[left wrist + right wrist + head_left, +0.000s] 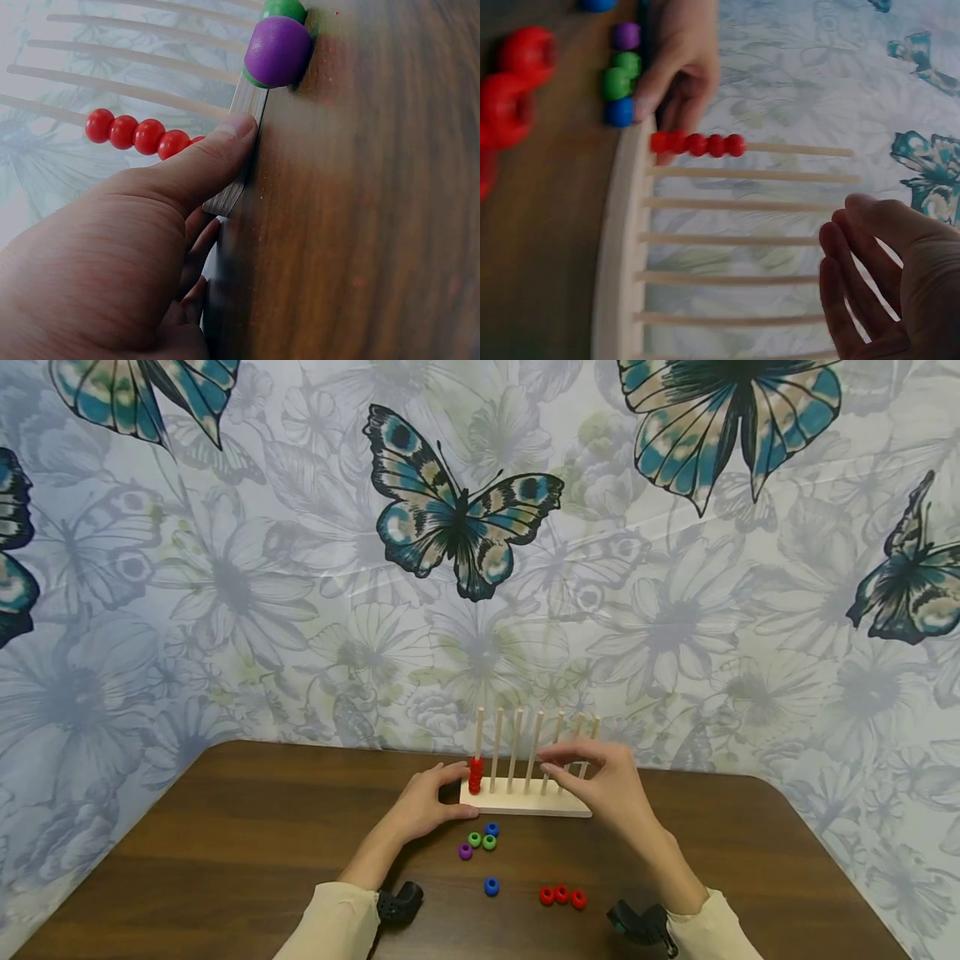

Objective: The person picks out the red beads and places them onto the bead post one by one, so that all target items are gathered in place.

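Note:
A pale wooden peg rack (pixel 525 800) stands near the back of the table, with a row of upright pegs on its base. Several red beads (pixel 476 775) are stacked on its leftmost peg. My left hand (pixel 423 808) grips the left end of the base, thumb on the front face and fingers behind, as the left wrist view shows. My right hand (pixel 603 777) hovers by the upper part of the pegs, its fingers loosely bent. In the right wrist view no bead shows between thumb and fingers (pixel 840 277); the other pegs are bare.
In front of the rack lie two green beads (pixel 489 842), a purple bead (pixel 465 852) and a blue bead (pixel 492 829). Closer to me are another blue bead (pixel 491 887) and three red beads (pixel 562 894). A butterfly-print cloth (pixel 300 610) hangs behind the table.

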`<state>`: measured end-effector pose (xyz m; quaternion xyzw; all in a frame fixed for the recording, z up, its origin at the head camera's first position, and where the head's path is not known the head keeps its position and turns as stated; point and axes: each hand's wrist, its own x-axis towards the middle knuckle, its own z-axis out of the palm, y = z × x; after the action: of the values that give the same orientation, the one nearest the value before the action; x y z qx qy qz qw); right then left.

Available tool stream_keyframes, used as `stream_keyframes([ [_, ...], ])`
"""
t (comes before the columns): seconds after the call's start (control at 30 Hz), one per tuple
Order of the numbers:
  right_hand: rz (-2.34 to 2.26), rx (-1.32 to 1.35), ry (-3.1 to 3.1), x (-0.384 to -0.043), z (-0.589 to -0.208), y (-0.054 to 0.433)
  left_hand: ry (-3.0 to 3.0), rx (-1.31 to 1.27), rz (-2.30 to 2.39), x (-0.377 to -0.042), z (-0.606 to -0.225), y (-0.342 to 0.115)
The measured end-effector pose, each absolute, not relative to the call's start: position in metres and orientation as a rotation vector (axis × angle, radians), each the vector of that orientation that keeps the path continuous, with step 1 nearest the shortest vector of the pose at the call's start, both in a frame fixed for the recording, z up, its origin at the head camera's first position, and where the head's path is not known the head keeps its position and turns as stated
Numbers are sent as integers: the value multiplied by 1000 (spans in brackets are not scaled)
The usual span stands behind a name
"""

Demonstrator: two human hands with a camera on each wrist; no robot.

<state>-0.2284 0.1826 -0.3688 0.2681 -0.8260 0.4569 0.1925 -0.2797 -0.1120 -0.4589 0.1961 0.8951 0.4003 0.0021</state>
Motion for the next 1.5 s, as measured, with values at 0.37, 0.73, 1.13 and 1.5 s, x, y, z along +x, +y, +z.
stream_keyframes([
  [0.37,1323,837,-2498,-211,-406,219,2810,621,1241,-278,-457,-111],
  [0.73,1327,996,-2694,-189,-417,227,2812,635,1257,-279,-457,-116],
  [1.13,1303,1249,-2804,-179,-424,213,2806,635,1274,-279,-460,-113],
  [1.5,1298,1301,-2731,-178,-431,205,2812,655,1271,-278,-458,-114],
])
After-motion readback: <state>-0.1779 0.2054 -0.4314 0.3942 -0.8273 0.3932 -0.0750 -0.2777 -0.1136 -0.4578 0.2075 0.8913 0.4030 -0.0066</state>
